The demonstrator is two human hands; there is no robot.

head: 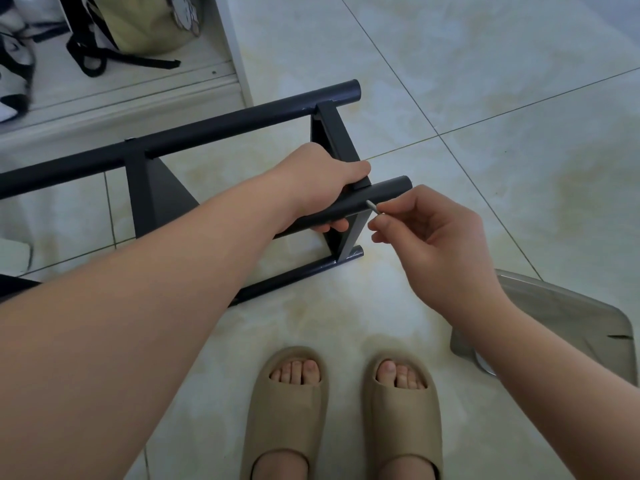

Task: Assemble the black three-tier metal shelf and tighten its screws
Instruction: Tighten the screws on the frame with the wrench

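Left hand [323, 183] gripped a tube of the black shelf frame [225, 129]; right hand [438, 237] pinched a hex key [373, 207].
White cabinet [239, 64] well beyond the left hand held a beige bag [149, 26] with black straps. Left fingers wrapped round the near tube; right thumb and forefinger pinched the small silver key, tip at the tube's side just right of the left hand. Frame lay on its side on the tiled floor [485, 98], tubes running lower-left to upper-right.

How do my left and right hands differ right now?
The left hand wraps fully round the black tube; the right hand only pinches a thin silver tool. The left hand touches the tube itself, the right hand only the tool. Both meet at the same tube end.
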